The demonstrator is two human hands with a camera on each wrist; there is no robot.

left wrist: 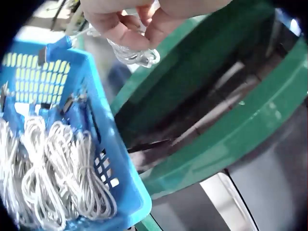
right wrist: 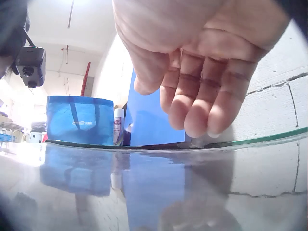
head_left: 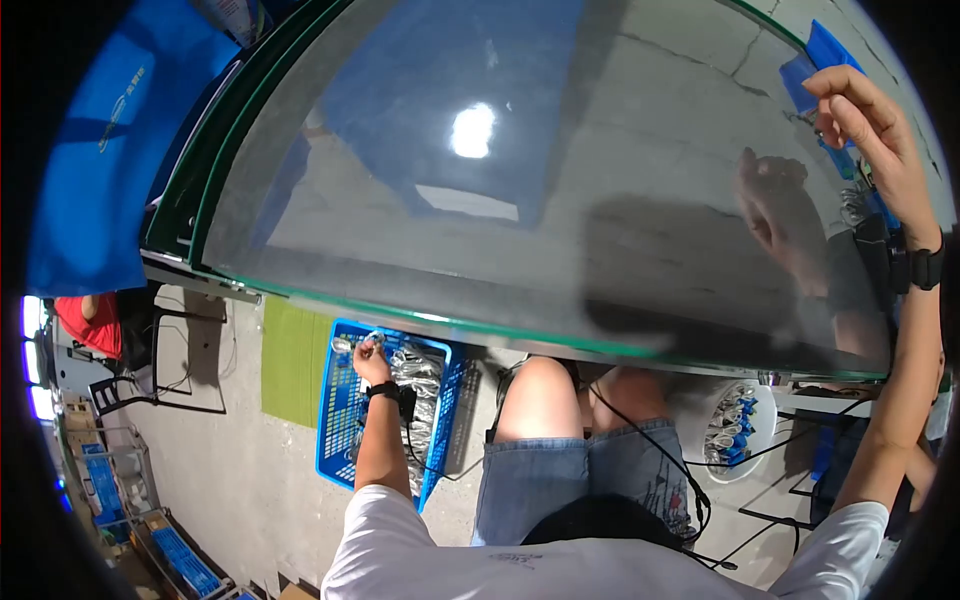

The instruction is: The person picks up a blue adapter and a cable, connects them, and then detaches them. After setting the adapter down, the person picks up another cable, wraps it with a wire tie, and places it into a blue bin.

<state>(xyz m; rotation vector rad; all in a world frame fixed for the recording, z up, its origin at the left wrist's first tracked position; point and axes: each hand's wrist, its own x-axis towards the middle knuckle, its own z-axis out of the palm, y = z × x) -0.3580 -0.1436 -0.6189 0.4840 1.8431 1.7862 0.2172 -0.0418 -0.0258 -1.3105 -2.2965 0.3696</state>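
Note:
My left hand point(head_left: 371, 366) is over the far end of a blue plastic basket point(head_left: 341, 410). Its thumb and fingers pinch a coiled white cable point(left wrist: 136, 56), and a blue plug point(left wrist: 58, 49) shows near its trailing end in the left wrist view. Bundled white cables point(left wrist: 60, 168) with blue plugs lie side by side in the basket. My right hand point(head_left: 872, 135) hovers above the right side of the glossy table point(head_left: 560, 270), its fingers loosely bent with nothing in them. The right wrist view shows the same hand point(right wrist: 202, 82) over the reflective tabletop.
A green rim point(head_left: 440, 324) edges the table between me and its surface. On the right, a white bucket point(head_left: 768, 430) holds more blue-and-white bundles. Black wires point(head_left: 640, 430) run across my lap. A person in red point(head_left: 88, 325) sits at far left.

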